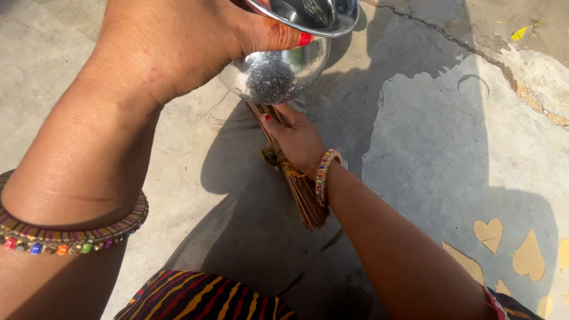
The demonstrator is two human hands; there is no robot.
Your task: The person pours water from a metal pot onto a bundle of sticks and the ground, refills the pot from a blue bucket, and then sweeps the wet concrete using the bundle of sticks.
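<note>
Steel bowl [284,62] sits gripped in the raised left hand [178,41], tilted above the right hand [299,142] clutching a broom [302,192] over the cracked concrete floor [438,136].

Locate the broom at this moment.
In the head view, the broom lies centre frame on the concrete floor, gripped by the right hand, just below the steel bowl.

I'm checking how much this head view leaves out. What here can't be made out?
- Steel bowl: its rim is cut by the top edge; contents unseen.
- Left hand: fingers hidden behind the bowl.
- Broom: sweeping end hidden behind the bowl; right hand covers its grip.
</note>
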